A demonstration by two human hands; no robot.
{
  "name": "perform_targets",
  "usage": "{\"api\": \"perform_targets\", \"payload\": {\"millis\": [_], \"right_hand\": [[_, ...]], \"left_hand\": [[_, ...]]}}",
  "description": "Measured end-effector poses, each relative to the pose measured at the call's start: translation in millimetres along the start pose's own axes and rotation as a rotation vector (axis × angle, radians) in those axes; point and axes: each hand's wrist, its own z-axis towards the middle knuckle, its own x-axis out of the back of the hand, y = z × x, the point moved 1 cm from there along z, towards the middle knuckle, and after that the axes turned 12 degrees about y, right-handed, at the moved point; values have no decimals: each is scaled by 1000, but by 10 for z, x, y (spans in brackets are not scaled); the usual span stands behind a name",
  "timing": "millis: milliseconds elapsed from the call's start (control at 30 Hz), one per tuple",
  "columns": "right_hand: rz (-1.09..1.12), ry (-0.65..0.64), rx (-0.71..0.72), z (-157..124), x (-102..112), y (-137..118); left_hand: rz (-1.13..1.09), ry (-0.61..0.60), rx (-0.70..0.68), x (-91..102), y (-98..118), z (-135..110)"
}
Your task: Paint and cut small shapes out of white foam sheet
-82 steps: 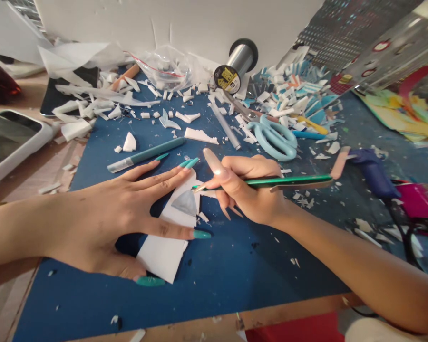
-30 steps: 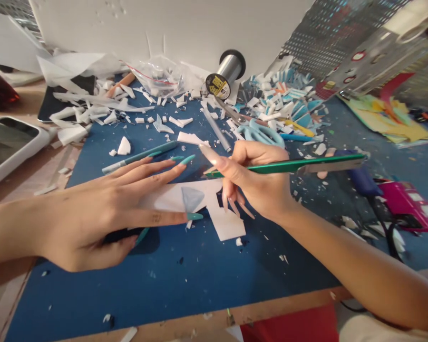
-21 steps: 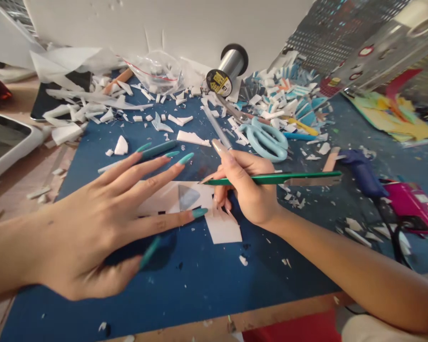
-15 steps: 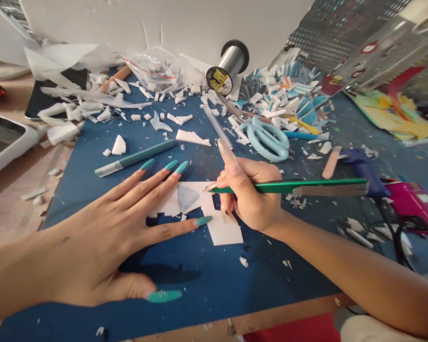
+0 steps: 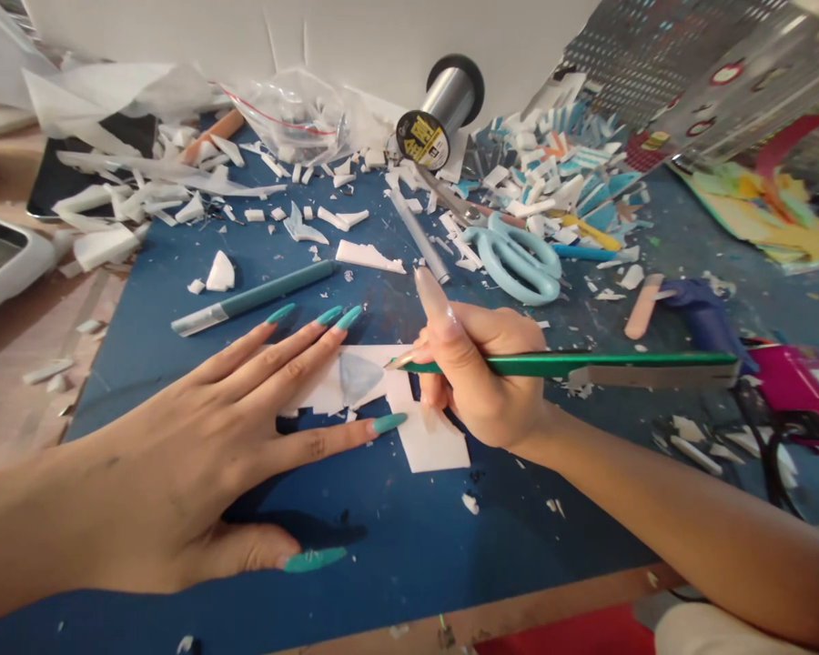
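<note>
My left hand (image 5: 211, 455) lies flat with fingers spread, its fingertips on a piece of white sheet (image 5: 324, 387). On that sheet, just past the index finger, is a greyish-blue rounded triangle (image 5: 360, 377). My right hand (image 5: 495, 373) is closed around a slim green craft knife (image 5: 552, 365), held like a pen. The pointed tip of the knife is at the triangle's right corner. Part of the white sheet extends toward me under the right hand, with notched cut edges. My left thumb is stretched out over the blue mat (image 5: 437, 564).
Behind the hands lie a teal pen (image 5: 256, 298), a clear tube (image 5: 418, 235) and light-blue scissors (image 5: 515, 259). A wire spool (image 5: 440, 114) stands among many white and blue scraps (image 5: 552, 177). At the right are a blue tool (image 5: 700, 314) and a magenta object (image 5: 802, 391).
The knife tip has moved slightly left, from beside the triangle to its right corner. My left hand keeps its place on the sheet. The view has shifted a little.
</note>
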Motion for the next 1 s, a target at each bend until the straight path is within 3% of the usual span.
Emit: {"api": "perform_targets", "payload": {"millis": [467, 1000], "right_hand": [[-114, -5, 107, 50, -53, -96], [-337, 34, 33, 2, -161, -172]], "left_hand": [[10, -27, -2, 2, 12, -15], [-31, -30, 29, 1, -4, -11]]}}
